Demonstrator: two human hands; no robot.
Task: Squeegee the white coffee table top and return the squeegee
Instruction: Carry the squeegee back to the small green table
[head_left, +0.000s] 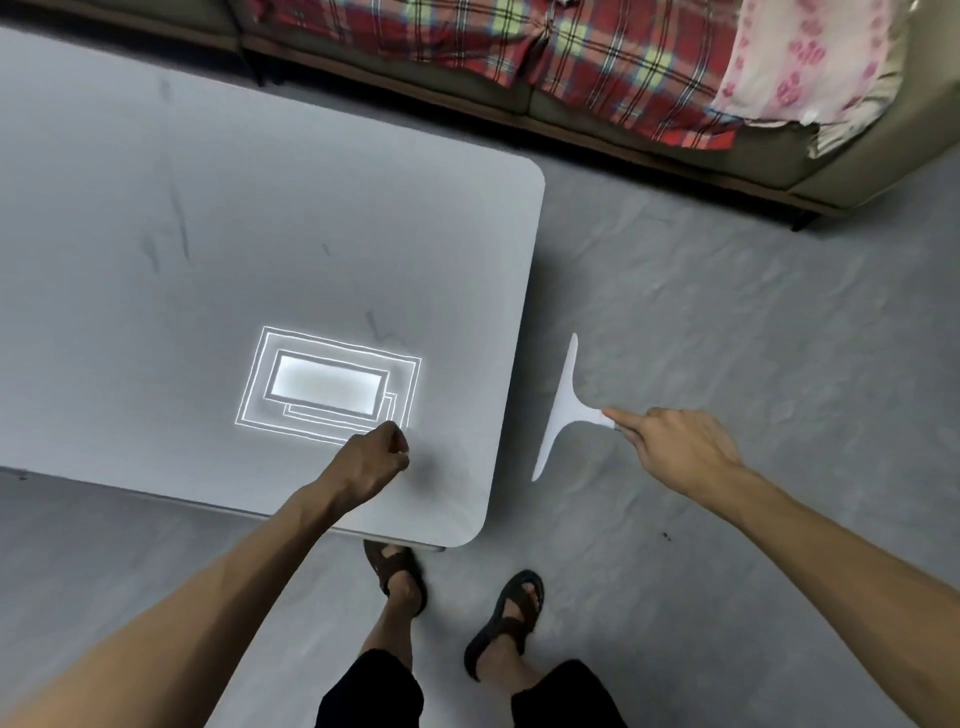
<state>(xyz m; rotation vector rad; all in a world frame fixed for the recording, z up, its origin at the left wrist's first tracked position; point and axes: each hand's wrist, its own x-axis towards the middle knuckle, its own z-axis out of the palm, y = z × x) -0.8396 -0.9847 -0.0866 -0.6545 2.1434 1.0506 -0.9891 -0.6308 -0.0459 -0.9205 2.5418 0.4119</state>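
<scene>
**Item 1. Squeegee** (563, 405). White, T-shaped, a long thin blade with a short handle stub.
- Position: held at the stub's end, the whole blade lying to the left of the grip. It is off the table, just beside the table's right edge and apart from it, with grey floor (727, 312) behind it.
- Long axis: the blade runs near-to-far, roughly parallel to that table edge. Its far tip leans slightly toward the grip's side, and its near tip ends lower than the grip.
- Stub: crosses the blade axis and points right, straight into the hand.

**Item 2. Right hand** (675, 441). Fingers curled round the tail of the stub, with the forefinger laid forward along it (only the stub's last part is covered). The arm reaches in from the lower right.

**Item 3. Left hand** (374, 462). Well to the left of the grip, over the near right part of the table top. The fingers are curled into a loose fist with nothing seen in them. Whether the knuckles touch the surface cannot be told.

**Item 4. White coffee table** (156, 182). All to the left of the grip, with rounded corners. A few faint dark streaks show on the far half. A bright rectangular light reflection (327, 387) lies just beyond the left fist.

**Item 5. Surroundings.**
- Beyond the grip: a sofa (779, 171) bearing a red plaid cloth (571, 52) and a pink-patterned cloth (805, 67).
- Nearer than the grip: two feet in dark sandals (506, 618), one partly under the table's near corner.
</scene>
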